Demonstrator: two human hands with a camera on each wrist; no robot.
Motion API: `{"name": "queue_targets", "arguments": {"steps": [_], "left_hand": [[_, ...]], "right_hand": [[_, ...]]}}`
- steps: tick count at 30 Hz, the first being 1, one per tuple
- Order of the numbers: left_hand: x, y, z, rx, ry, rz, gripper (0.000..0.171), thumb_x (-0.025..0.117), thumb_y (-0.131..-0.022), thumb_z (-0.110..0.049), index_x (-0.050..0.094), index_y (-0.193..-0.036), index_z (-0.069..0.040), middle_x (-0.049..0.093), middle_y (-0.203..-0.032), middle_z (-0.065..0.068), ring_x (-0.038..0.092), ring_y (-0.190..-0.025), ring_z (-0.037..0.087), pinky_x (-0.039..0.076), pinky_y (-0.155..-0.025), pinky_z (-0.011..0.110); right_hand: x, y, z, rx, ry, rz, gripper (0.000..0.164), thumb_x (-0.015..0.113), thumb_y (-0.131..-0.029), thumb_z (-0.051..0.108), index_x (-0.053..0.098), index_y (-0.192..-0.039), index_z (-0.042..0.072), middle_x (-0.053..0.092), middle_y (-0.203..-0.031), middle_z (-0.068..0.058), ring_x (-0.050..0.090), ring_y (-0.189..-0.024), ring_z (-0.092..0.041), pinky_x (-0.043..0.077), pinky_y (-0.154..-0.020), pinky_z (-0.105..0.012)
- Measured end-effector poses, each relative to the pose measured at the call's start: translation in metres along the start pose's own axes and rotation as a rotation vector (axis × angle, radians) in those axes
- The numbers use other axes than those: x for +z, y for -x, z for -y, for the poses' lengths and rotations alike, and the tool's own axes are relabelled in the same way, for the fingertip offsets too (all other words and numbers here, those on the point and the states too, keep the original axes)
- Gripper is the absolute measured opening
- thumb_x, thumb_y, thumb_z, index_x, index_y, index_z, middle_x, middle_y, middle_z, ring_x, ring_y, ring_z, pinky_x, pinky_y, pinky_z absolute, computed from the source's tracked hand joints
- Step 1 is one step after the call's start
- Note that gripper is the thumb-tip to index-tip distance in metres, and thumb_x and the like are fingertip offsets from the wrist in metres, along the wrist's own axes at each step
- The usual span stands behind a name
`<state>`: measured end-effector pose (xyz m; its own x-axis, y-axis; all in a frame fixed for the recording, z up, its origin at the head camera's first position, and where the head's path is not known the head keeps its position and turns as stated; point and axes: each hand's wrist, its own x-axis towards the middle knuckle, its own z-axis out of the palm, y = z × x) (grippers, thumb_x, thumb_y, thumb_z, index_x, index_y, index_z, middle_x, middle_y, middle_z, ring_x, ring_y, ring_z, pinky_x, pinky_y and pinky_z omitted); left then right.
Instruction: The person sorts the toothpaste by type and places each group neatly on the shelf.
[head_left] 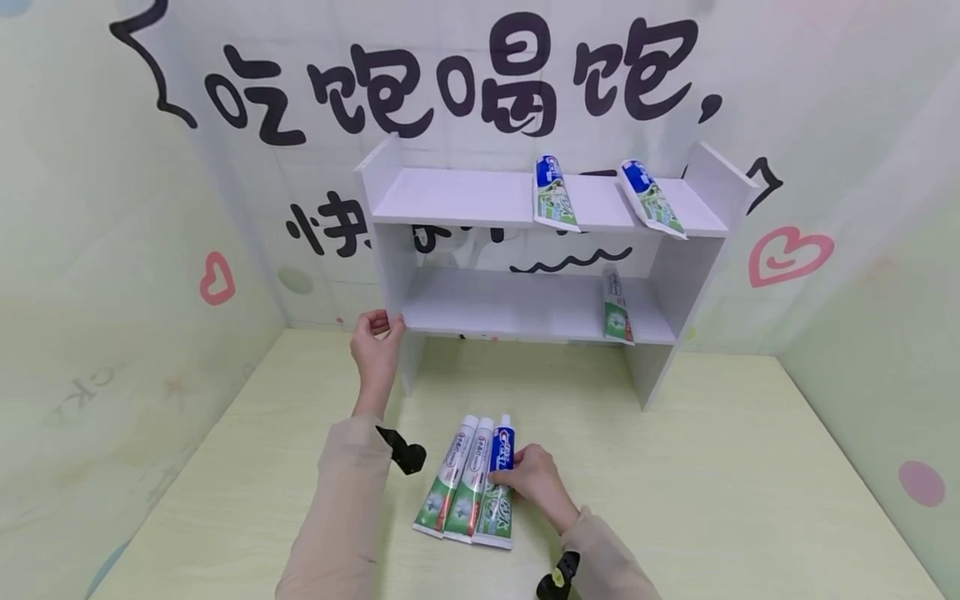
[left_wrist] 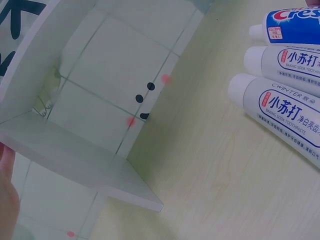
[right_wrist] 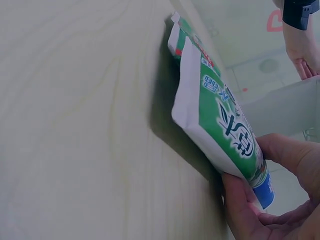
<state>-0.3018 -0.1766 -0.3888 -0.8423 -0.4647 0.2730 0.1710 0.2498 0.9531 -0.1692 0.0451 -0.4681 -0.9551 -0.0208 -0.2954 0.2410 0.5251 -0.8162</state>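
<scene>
Left hand (head_left: 375, 350), fingers curled, grips the shelf (head_left: 495, 302) edge, seemingly steadying it; right hand (head_left: 537, 479) pinches 1 blue-topped tube (head_left: 496, 510) beside 2 white tubes (head_left: 472, 483)

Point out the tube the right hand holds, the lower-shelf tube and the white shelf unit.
Held tube (right_wrist: 225, 127): right wrist view, green face.
Lower-shelf tube (head_left: 617, 315): head view, green lower part.
White shelf unit (head_left: 502, 302): head view, lower board.
</scene>
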Motion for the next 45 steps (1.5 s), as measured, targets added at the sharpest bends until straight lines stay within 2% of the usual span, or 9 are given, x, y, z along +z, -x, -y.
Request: {"name": "queue_targets", "arguments": {"steps": [11,16,27,34,45], "left_hand": [[0.001,0.000,0.002,0.013,-0.002,-0.005,0.030,0.062,-0.082,-0.016,0.054,-0.105,0.001,0.059,-0.097,0.010,0.054,-0.088,0.015,0.044,-0.066,0.013],[0.001,0.000,0.002,0.010,0.002,-0.004,0.030,0.063,-0.082,-0.016,0.054,-0.104,0.001,0.059,-0.096,0.010,0.054,-0.088,0.015,0.044,-0.067,0.013],[0.000,0.000,0.002,0.010,0.002,-0.009,0.029,0.062,-0.082,-0.017,0.055,-0.103,0.001,0.060,-0.098,0.011,0.055,-0.090,0.017,0.045,-0.066,0.014],[0.001,-0.002,0.005,0.003,0.011,0.003,0.028,0.063,-0.081,-0.016,0.054,-0.103,0.002,0.060,-0.098,0.012,0.055,-0.090,0.016,0.046,-0.065,0.008],[-0.001,0.000,0.003,0.001,0.018,0.011,0.028,0.062,-0.082,-0.016,0.054,-0.102,0.002,0.059,-0.096,0.011,0.054,-0.088,0.014,0.048,-0.067,0.010]], "right_hand": [[-0.007,-0.001,0.000,0.035,-0.075,0.010,0.045,0.075,-0.069,0.014,0.051,-0.100,-0.009,0.061,-0.085,-0.015,0.057,-0.065,-0.017,0.052,-0.055,-0.026],[-0.015,0.000,0.008,0.005,-0.121,-0.008,0.049,0.075,-0.069,0.015,0.051,-0.103,-0.009,0.062,-0.089,-0.017,0.058,-0.067,-0.017,0.054,-0.058,-0.028],[-0.039,0.004,0.038,-0.073,-0.178,-0.034,0.051,0.075,-0.071,0.014,0.051,-0.109,-0.009,0.059,-0.091,-0.016,0.058,-0.067,-0.016,0.055,-0.059,-0.029],[-0.051,0.004,0.058,-0.114,-0.197,-0.059,0.054,0.075,-0.071,0.014,0.050,-0.114,-0.009,0.059,-0.095,-0.017,0.060,-0.071,-0.018,0.056,-0.062,-0.031],[-0.068,0.005,0.093,-0.183,-0.189,-0.064,0.053,0.075,-0.071,0.014,0.053,-0.115,-0.007,0.061,-0.096,-0.016,0.062,-0.073,-0.019,0.056,-0.061,-0.027]]}}
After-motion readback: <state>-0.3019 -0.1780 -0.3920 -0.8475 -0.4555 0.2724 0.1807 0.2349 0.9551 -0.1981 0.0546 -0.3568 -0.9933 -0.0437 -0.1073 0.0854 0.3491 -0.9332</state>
